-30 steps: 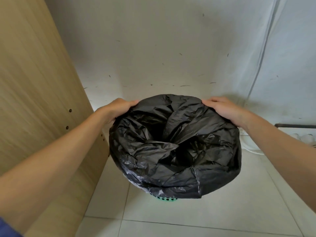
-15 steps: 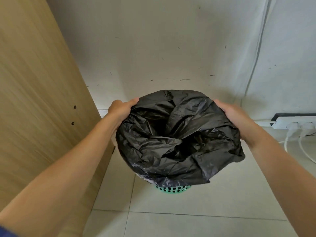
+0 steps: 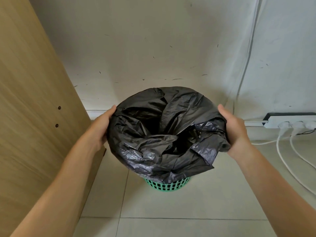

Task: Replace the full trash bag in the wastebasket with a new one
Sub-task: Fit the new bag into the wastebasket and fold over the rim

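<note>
Black trash bag [image 3: 164, 134] between left hand [image 3: 102, 129] and right hand [image 3: 234, 129], over green wastebasket [image 3: 167, 185].

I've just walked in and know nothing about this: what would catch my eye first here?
A crumpled black trash bag fills the centre, draped over a green mesh wastebasket standing on the pale tiled floor. The left hand and right hand grip its opposite sides. A wooden panel stands left; a white power strip lies far right.

Bag [image 3: 164, 134] in wastebasket [image 3: 167, 185], beside cabinet [image 3: 30, 117]
</note>
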